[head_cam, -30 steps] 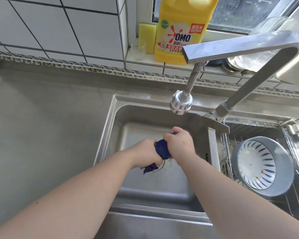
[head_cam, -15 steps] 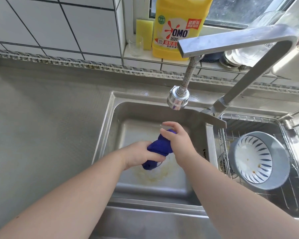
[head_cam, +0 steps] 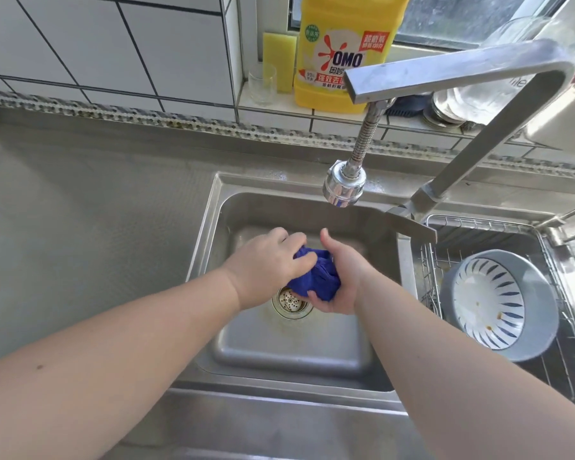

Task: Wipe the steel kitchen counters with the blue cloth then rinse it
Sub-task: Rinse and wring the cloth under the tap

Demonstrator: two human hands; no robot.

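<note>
The blue cloth (head_cam: pixel 316 277) is bunched into a wad over the steel sink (head_cam: pixel 210 227), just above the drain (head_cam: pixel 291 302). My left hand (head_cam: pixel 266 263) grips its upper left side with fingers curled over it. From below and to the right, my right hand (head_cam: pixel 341 277) cups the wad, thumb raised. The faucet's spray head (head_cam: pixel 344 187) hangs above and slightly right of the hands; I see no water stream. The steel counter (head_cam: pixel 90 210) stretches left of the sink.
A wire rack in the right basin holds a grey-rimmed bowl (head_cam: pixel 498 303). On the window ledge stand a yellow detergent jug (head_cam: pixel 344 51), a yellow sponge (head_cam: pixel 279 58), a small glass (head_cam: pixel 262 84) and some lids (head_cam: pixel 445 109).
Both hands turned around the cloth: the left went from underneath to on top, the right from on top to cupping it below. The cloth is now a rounder wad and the drain shows.
</note>
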